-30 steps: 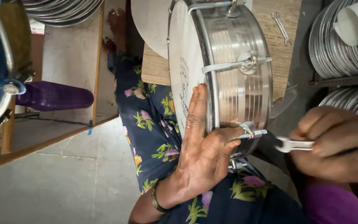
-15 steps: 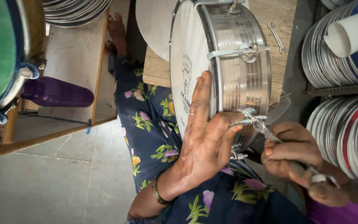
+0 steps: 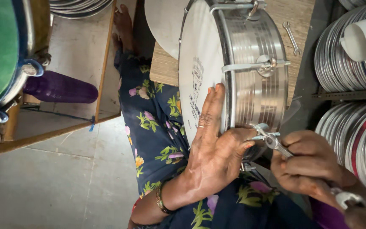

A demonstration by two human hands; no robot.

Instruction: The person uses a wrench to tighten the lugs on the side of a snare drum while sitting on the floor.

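Under the left hand (image 3: pixel 212 157) lies the white skin of a steel drum (image 3: pixel 250 80), which stands on its side on the person's lap, against a wooden bench (image 3: pixel 166 68). That hand's grip is released: the palm lies flat, the fingers (image 3: pixel 210 110) stretch along the skin toward the far rim, and the thumb curls over the near edge of the shell, touching a tension lug (image 3: pixel 261 129). Just right of the thumb, the right hand (image 3: pixel 314 169) is clenched around a small metal spanner (image 3: pixel 278 144), whose open end sits on that same lug. A second spanner end (image 3: pixel 346 198) shows past the heel of the right hand, though whether it is the same tool I cannot tell. Beyond both hands, another lug and rod (image 3: pixel 257 65) cross the shell, and a loose spanner (image 3: pixel 291 37) lies on the bench. Right of the right hand stand stacked metal rings (image 3: pixel 356 131). Left of the left hand, the floral dress (image 3: pixel 153 123) covers the lap, with a purple bottle (image 3: pixel 60 89) well apart.
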